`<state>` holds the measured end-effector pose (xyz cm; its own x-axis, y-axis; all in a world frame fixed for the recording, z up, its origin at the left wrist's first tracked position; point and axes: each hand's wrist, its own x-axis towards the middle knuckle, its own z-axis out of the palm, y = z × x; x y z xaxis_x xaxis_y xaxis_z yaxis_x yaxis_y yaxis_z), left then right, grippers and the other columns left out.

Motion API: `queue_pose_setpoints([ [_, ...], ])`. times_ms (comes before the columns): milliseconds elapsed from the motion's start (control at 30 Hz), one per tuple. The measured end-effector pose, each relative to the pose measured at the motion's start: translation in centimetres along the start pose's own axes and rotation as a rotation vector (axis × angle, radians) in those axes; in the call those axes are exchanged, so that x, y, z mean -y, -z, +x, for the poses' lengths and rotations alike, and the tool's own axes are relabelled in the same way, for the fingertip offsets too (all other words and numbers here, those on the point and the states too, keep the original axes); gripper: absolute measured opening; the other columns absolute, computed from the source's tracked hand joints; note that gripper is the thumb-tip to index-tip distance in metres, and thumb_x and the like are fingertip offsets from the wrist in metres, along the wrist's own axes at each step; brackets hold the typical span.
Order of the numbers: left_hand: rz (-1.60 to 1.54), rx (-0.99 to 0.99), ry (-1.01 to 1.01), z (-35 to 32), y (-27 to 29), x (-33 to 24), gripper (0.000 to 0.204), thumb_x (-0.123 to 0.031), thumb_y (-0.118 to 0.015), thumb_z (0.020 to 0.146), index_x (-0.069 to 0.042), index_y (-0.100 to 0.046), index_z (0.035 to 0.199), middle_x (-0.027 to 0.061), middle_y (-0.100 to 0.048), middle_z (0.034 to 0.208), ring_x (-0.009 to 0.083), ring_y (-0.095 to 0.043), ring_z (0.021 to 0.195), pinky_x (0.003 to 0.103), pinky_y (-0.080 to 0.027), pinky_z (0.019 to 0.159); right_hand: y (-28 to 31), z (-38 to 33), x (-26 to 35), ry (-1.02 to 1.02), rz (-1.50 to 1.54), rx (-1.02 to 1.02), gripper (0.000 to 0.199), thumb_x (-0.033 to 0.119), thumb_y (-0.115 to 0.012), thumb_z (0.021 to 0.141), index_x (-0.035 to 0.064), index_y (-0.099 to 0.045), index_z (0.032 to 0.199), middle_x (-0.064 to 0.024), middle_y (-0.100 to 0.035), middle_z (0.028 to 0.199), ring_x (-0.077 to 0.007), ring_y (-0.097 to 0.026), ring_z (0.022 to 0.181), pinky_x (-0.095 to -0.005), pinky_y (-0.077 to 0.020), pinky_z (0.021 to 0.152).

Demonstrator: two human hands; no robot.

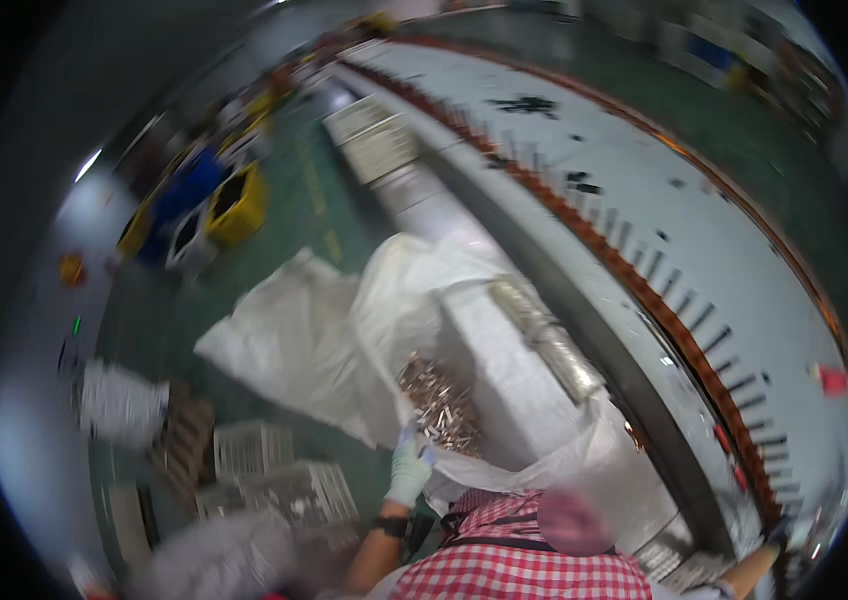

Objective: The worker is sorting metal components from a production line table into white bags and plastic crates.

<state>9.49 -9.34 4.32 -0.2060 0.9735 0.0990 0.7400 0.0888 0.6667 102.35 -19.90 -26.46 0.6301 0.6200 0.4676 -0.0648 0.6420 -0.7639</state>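
My left hand [409,466] wears a pale glove and is closed on the near rim of a large white sack [384,300]. The sack gapes open on the floor and holds a heap of small coppery metal pieces [439,402] just beyond my fingers. A dark band circles my left wrist. My right forearm reaches out at the lower right, and my right hand [777,535] lies by the edge of the long bench. It is small and blurred at the rim of the picture, so its grip is unclear. My red checked shirt fills the bottom edge.
A long white bench [644,170] with a brown rim and a row of dark slots curves along the right. White lattice crates [284,480] stand at the lower left. Yellow bins [236,205] and blue bins [189,185] stand farther off on the green floor.
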Motion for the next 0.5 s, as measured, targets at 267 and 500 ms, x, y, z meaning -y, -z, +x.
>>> queue_pose_setpoints([
  [267,0.03,-0.037,0.193,-2.0,-0.9,0.2,0.057,-0.01,-0.047,0.071,-0.004,-0.033,0.125,0.0235,-0.04,0.121,0.0375,-0.042,0.11,0.036,-0.034,0.095,-39.7,-13.9,-5.9,-0.283,-0.012,0.381,0.042,0.014,-0.048,0.084,0.002,-0.038,0.122,-0.0094,-0.047,0.119,-0.0221,-0.05,0.099,-0.0295,-0.0362,0.092],
  [500,-0.135,-0.053,0.135,-1.1,-1.7,0.6,0.058,-0.01,-0.045,0.073,-0.002,-0.03,0.128,0.0262,-0.036,0.124,0.0378,-0.035,0.116,0.036,-0.028,0.099,-46.0,-8.2,4.6,-0.352,-0.308,0.571,0.043,0.013,-0.052,0.081,0.0018,-0.04,0.121,-0.0113,-0.047,0.118,-0.0239,-0.049,0.1,-0.0308,-0.0367,0.091],
])
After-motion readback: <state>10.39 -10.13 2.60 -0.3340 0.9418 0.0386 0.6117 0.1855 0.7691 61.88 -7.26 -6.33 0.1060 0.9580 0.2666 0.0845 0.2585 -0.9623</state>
